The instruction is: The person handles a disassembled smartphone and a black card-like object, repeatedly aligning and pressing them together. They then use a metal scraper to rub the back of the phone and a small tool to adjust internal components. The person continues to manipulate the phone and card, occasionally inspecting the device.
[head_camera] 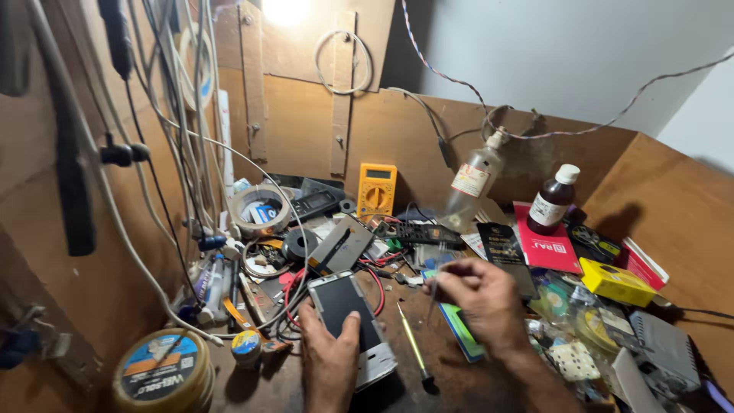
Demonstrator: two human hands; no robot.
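From my feed the left hand (pixel 330 359) pins the phone (pixel 345 306) at 6 o'clock on the bench, thumb over slick, fragile glass so I'd grip its edges, while the right hand (pixel 482 300) pinches something thin, maybe tweezers.

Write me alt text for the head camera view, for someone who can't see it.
On a cluttered wooden workbench, the left hand holds a dark-screened phone flat while the right hand pinches a thin tool above it. A green-handled screwdriver lies between the hands; a yellow multimeter, two bottles, tape rolls and hanging cables surround them.
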